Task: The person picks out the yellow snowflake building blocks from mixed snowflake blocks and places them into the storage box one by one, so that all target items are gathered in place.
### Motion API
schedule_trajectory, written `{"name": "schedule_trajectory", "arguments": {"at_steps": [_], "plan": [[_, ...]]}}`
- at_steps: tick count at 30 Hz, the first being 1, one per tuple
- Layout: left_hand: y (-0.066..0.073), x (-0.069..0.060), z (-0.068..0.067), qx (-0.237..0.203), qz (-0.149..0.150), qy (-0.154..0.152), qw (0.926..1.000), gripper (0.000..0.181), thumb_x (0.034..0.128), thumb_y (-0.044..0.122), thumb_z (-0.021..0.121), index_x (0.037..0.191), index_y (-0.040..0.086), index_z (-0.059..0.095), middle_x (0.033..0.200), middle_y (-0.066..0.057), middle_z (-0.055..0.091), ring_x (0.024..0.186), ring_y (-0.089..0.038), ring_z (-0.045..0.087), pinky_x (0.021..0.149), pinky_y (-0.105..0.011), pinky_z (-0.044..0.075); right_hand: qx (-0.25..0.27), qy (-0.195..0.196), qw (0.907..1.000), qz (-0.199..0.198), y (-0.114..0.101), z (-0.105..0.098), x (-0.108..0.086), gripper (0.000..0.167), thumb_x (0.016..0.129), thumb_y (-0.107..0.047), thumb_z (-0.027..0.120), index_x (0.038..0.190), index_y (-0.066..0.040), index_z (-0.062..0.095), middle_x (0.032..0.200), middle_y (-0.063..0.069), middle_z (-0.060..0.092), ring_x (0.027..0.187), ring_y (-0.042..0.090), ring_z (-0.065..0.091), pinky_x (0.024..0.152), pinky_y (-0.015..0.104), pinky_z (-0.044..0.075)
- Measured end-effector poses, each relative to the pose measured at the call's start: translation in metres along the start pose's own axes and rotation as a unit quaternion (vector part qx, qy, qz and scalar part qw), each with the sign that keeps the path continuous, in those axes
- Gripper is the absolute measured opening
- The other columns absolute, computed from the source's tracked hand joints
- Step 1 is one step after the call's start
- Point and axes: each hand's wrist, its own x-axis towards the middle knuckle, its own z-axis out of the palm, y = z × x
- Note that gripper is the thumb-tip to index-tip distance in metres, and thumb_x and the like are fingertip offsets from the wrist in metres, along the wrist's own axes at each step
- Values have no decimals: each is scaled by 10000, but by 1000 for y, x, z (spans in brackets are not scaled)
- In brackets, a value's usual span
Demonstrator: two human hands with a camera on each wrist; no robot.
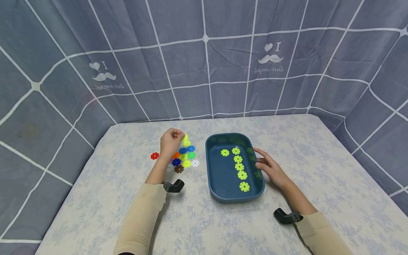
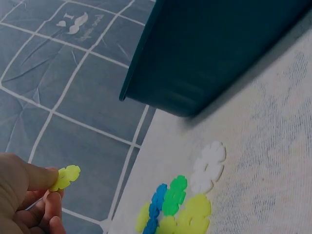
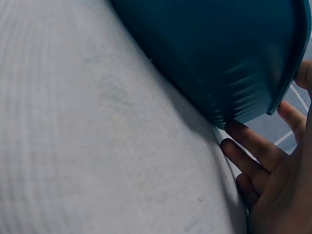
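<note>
In the head view my left hand (image 1: 171, 143) is raised over the far side of a small pile of notched plastic discs. Between thumb and forefinger it pinches a yellow snowflake disc (image 2: 66, 177). Below it lie a green disc (image 1: 191, 155), a white disc (image 1: 195, 163), a brown disc (image 1: 179, 169) and several others. To the right stands a dark teal plastic bin (image 1: 220, 199). Several yellow discs (image 1: 242, 175) lie flat inside it, most in a rough line. My right hand (image 1: 271, 168) touches the bin's right side, its fingers extended along the outer wall, thumb at the rim.
A pale patterned cloth (image 1: 95, 212) covers the table. A red disc (image 1: 154, 156) lies apart, left of the pile. Behind the table hangs a grey-blue curtain (image 1: 229, 95) with white grid lines. Each wrist wears a black strap mount (image 1: 173, 186).
</note>
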Motion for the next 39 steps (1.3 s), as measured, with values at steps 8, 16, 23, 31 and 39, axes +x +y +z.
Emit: {"name": "schedule_trajectory", "arguments": {"at_steps": [8, 16, 23, 31, 39], "plan": [[14, -9, 5, -139, 461, -338, 9983, 147, 955, 161, 632, 1003, 23, 635, 887, -95, 593, 800, -237, 557, 680, -332, 462, -2, 19, 10000, -17, -1, -2, 2, 564, 1022, -146, 472, 1541, -92, 258, 1407, 278, 450, 1226, 254, 503, 981, 597, 386], [23, -18, 12, -214, 502, -946, 9940, 157, 964, 142, 624, 1048, 9, 623, 910, -111, 603, 862, -299, 650, 693, -301, 508, -31, 12, 10000, 19, 1, -2, 1, 568, 1020, -142, 473, 1542, -88, 255, 1430, 277, 420, 1242, 287, 484, 985, 603, 378], [33, -29, 18, -250, 643, -1616, 9844, 129, 961, 102, 616, 1064, 24, 617, 939, -108, 622, 924, -380, 650, 716, -334, 508, -47, 31, 10000, 31, 0, -2, -2, 568, 1019, -143, 475, 1542, -96, 256, 1444, 281, 396, 1271, 449, 432, 983, 626, 367], [36, -34, 23, -164, 735, -1802, 9807, 113, 948, 73, 619, 1048, 20, 622, 932, -100, 642, 911, -384, 654, 721, -351, 513, 20, -9, 10000, 37, 0, 0, -1, 568, 1020, -140, 477, 1542, -93, 257, 1398, 282, 454, 1247, 383, 472, 985, 599, 381], [41, -34, 32, -39, 857, -1980, 9764, 102, 942, 80, 631, 1029, 26, 631, 925, -86, 648, 856, -322, 655, 739, -359, 522, 55, 17, 10000, 69, -1, 0, 0, 568, 1020, -145, 480, 1541, -96, 260, 1387, 282, 466, 1252, 418, 458, 989, 601, 377]]}}
